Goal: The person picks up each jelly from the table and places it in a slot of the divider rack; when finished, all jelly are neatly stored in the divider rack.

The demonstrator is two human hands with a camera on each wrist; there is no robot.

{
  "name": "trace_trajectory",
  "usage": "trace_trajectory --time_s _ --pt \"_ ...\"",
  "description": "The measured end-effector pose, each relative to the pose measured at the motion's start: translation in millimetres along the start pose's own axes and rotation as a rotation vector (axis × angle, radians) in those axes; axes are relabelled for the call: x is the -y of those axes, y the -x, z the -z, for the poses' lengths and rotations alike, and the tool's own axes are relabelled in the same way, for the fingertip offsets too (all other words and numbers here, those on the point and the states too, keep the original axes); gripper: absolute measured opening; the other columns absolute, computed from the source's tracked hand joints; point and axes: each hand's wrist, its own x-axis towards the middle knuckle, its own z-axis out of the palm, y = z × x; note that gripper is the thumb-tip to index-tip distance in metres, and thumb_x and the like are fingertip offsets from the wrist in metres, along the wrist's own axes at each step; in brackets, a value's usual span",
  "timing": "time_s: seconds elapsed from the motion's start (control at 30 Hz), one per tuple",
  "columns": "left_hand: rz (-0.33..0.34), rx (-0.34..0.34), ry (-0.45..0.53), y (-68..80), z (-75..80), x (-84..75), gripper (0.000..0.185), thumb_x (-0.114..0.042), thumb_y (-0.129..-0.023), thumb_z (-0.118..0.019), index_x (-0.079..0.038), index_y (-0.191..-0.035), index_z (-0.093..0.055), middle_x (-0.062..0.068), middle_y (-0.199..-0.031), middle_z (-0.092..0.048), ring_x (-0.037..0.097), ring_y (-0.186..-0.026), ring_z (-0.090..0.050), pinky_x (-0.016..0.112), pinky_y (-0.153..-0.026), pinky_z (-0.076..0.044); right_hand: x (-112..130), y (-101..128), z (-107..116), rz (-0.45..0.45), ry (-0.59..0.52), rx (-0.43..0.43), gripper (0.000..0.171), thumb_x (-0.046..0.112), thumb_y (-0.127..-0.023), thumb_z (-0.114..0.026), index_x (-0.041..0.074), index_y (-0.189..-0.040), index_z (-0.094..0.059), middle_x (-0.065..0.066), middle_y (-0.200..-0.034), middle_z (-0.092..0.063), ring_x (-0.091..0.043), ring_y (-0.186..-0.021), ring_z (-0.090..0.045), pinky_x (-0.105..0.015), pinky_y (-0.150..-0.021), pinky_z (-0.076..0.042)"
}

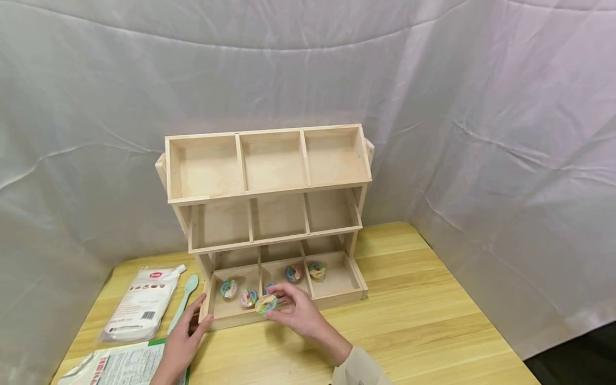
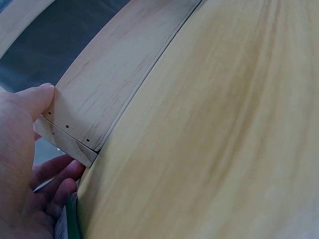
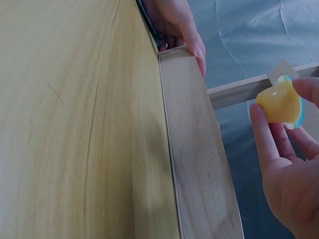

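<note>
A three-tier wooden rack (image 1: pixel 337 297) stands on the table. At the front left corner of its bottom tier, my left hand (image 1: pixel 185 337) grips the wood, thumb on the front board (image 2: pixel 114 74) and fingers around the side. My right hand (image 1: pixel 303 315) pinches a yellow jelly cup (image 3: pixel 279 102) with a printed lid, held above the bottom tier's front edge. Two jelly cups, one (image 1: pixel 229 289) behind another (image 1: pixel 248 298), lie in the left compartment. The middle one holds a jelly cup (image 1: pixel 293 273) and another partly hidden by my right hand. One more jelly cup (image 1: pixel 317 270) sits in the right compartment.
Left of the rack lie a white spouted pouch (image 1: pixel 141 305) and a pale green spoon (image 1: pixel 185 299). A green-and-white printed packet (image 1: pixel 120 363) lies nearer, partly behind my left forearm. Grey curtains (image 1: pixel 289 80) hang behind and beside the wooden table (image 1: pixel 409 321).
</note>
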Motion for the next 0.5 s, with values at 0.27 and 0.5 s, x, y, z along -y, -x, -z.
trace_trajectory --time_s 0.27,0.5 --pt "-0.002 -0.003 -0.005 -0.1 0.0 -1.8 0.059 -0.053 -0.096 -0.047 -0.038 -0.149 -0.027 0.007 -0.130 -0.052 0.016 -0.096 -0.057 0.029 -0.073 -0.048 -1.5 1.1 0.7 -0.024 -0.066 0.067 0.050 0.016 -0.088 -0.071 0.005 -0.133 -0.052 -0.011 -0.122 -0.053 -0.018 -0.101 -0.061 -0.029 -0.082 -0.054" --pt "-0.013 -0.007 -0.017 0.1 0.4 -1.0 0.059 -0.053 -0.097 -0.047 -0.035 -0.150 -0.028 0.010 -0.133 -0.050 0.017 -0.098 -0.057 0.030 -0.073 -0.048 -1.1 2.2 4.4 -0.020 -0.136 0.095 0.047 0.011 -0.087 -0.071 0.007 -0.128 -0.050 -0.012 -0.126 -0.050 -0.023 -0.102 -0.062 -0.032 -0.084 -0.053"
